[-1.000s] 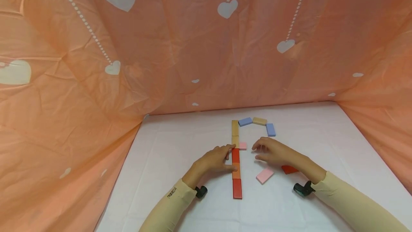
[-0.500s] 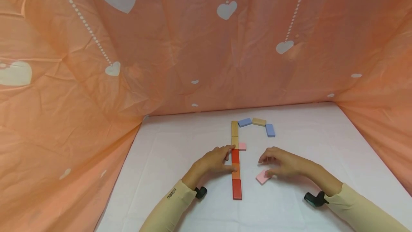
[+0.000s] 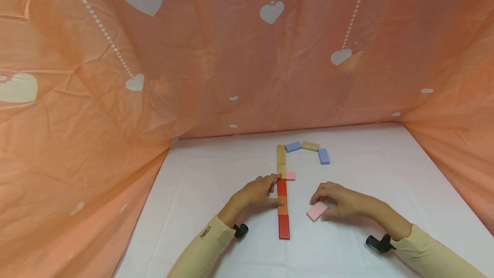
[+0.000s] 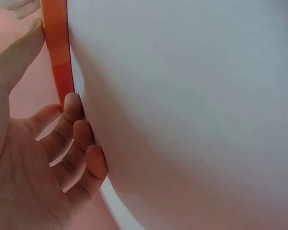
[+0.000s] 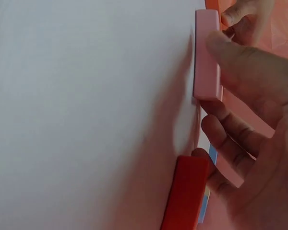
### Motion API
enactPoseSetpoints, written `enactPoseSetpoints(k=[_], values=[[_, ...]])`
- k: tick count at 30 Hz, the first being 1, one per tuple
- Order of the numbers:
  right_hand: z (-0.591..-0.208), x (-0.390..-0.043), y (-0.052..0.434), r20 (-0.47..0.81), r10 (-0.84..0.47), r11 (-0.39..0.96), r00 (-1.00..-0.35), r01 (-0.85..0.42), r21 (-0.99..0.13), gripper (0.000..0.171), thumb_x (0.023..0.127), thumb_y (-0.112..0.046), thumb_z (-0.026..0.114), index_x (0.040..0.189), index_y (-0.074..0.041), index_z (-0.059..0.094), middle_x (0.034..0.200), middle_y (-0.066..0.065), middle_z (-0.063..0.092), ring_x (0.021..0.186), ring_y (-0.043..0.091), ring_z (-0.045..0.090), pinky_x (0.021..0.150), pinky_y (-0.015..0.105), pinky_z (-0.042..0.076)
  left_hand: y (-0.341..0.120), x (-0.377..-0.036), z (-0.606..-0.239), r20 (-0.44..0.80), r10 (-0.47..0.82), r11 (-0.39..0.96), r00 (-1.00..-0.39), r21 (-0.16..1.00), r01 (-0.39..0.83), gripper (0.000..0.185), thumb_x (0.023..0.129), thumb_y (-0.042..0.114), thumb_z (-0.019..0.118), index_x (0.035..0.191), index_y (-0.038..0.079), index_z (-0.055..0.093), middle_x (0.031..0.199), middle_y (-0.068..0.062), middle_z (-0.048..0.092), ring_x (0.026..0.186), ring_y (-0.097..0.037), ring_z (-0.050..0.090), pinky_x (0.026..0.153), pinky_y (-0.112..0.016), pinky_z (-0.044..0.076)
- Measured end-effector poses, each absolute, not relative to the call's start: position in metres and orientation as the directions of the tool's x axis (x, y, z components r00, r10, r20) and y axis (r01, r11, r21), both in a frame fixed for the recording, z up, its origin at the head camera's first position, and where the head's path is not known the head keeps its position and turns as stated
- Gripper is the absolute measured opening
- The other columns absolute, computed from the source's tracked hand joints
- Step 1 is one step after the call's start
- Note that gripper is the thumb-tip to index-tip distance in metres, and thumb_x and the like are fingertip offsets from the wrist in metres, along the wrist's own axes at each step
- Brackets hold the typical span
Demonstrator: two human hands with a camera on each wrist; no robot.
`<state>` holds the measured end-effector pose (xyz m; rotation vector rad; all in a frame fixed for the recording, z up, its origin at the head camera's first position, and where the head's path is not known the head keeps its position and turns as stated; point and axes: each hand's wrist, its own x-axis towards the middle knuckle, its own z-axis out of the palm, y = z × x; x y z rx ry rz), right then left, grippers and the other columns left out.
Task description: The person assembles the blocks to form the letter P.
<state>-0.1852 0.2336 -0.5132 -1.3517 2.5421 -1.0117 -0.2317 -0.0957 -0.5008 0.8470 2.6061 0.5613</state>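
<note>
My left hand (image 3: 256, 191) rests against a straight column of flat rectangular blocks in the head view. Its thumb touches the orange block (image 3: 283, 205), and its index fingertip lies at the lower tan block (image 3: 281, 170), just above a red block (image 3: 282, 187). My right hand (image 3: 339, 200) has thumb and index finger at opposite sides of a loose pink block (image 3: 317, 211), pinching it at the table. In the right wrist view the thumb presses on the pink block (image 5: 207, 55). Near the other fingers lies a red block (image 5: 185, 191), hidden under the right hand in the head view.
A darker red block (image 3: 284, 227) ends the column at the near side. From its far end a blue block (image 3: 293, 146), a tan block (image 3: 310, 146) and another blue block (image 3: 323, 156) curve right. A small pink block (image 3: 290, 176) touches the column. White cloth (image 3: 216, 162) covers the table.
My right hand has moved toward me and right, down to the loose pink block, and its thumb and index finger have come around it. The left hand stays put.
</note>
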Motion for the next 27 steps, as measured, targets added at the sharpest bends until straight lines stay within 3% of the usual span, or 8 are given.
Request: enactPoseSetpoints(k=[13,20,27], values=[[-0.512,-0.182,0.228,0.071,-0.725,0.537,-0.685,-0.627,-0.564,0.032,0.089,-0.015,0.088,0.114,-0.031,0.076,0.114,-0.017,0.063,0.109,0.007,0.057,0.097,0.039,0.049,-0.096,-0.232,-0.502,-0.201,0.612,0.750,-0.765,0.452,0.482,0.094,0.090,0.050,0.086,0.165,0.014,0.042,0.099,0.009,0.054,0.093,-0.009,0.049,0.078,-0.026,0.043],[-0.511,-0.187,0.228,0.089,-0.713,0.507,-0.696,-0.599,-0.621,0.025,0.093,-0.018,0.086,0.114,-0.027,0.076,0.113,-0.014,0.064,0.106,0.009,0.056,0.096,0.033,0.051,-0.096,-0.231,-0.501,-0.199,0.613,0.747,-0.765,0.461,0.479,0.093,0.090,0.049,0.086,0.164,0.014,0.043,0.099,0.008,0.055,0.093,-0.010,0.050,0.078,-0.027,0.044],[-0.509,-0.196,0.226,0.173,-0.618,0.559,-0.767,-0.584,-0.589,0.025,0.092,-0.019,0.088,0.113,-0.023,0.075,0.108,-0.012,0.063,0.101,0.010,0.055,0.091,0.031,0.051,-0.096,-0.232,-0.501,-0.205,0.615,0.748,-0.761,0.457,0.481,0.094,0.091,0.051,0.085,0.165,0.014,0.042,0.098,0.008,0.054,0.093,-0.010,0.049,0.078,-0.026,0.042]])
